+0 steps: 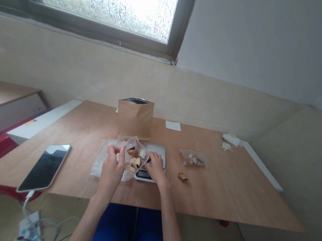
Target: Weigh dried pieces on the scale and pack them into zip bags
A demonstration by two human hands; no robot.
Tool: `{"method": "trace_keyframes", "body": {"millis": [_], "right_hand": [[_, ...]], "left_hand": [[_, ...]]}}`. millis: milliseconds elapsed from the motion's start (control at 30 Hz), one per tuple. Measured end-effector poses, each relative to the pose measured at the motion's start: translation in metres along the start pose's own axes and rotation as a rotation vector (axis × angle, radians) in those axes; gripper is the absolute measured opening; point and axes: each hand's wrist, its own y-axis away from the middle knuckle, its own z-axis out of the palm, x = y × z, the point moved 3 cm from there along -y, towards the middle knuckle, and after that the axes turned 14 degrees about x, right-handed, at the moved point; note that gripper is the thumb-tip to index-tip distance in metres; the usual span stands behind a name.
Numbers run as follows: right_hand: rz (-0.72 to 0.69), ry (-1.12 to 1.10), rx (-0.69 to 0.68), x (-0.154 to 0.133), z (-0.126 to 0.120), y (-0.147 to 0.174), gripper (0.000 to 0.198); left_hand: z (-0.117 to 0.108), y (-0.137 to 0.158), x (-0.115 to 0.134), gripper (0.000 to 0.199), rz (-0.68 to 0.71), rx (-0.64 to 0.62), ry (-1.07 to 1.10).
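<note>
My left hand is closed on the left edge of a small clear plastic bag, tilted over the left part of a kitchen scale. Inside the bag are several dried brown-and-cream pieces and a small white packet. Over the scale's plate, my right hand has its fingers bent together beside the bag's right edge. A dark bit shows between those fingertips, too small to name. The scale's dark display faces me, partly covered by the bag and hand.
Behind the scale stands an open brown paper pouch. A flat clear plastic bag lies under my left hand. On the right are a filled small bag and a loose dried piece. A plugged-in phone lies left.
</note>
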Motion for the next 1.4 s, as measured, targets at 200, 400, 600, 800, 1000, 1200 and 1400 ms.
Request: {"method": "trace_keyframes", "body": {"millis": [200,400,600,800,1000,1200,1400], "right_hand": [[0.102,-0.223,0.12,0.003,-0.013,-0.004,0.013],[0.284,-0.452,0.323,-0.024,-0.057,-0.007,0.018],[0.346,-0.59,-0.003,-0.075,-0.078,-0.003,0.018],[0.19,-0.144,0.139,-0.09,-0.052,-0.009,0.014],[0.149,-0.063,0.096,-0.089,-0.029,-0.009,0.021],[0.047,-0.15,0.033,-0.09,-0.056,0.002,0.02],[0.117,-0.246,0.173,-0.079,-0.085,0.02,0.042]], "left_hand": [[0.005,-0.001,-0.006,0.03,-0.031,-0.057,0.016],[0.006,-0.001,-0.005,0.025,-0.01,-0.055,-0.064],[0.007,0.007,0.009,0.021,0.007,-0.079,-0.139],[0.009,0.023,0.019,0.02,0.036,-0.106,-0.053],[0.012,0.034,0.019,0.021,0.023,-0.149,0.039],[0.01,0.027,0.002,0.03,-0.178,-0.118,0.169],[0.006,0.021,0.001,0.035,-0.328,-0.027,0.337]]}}
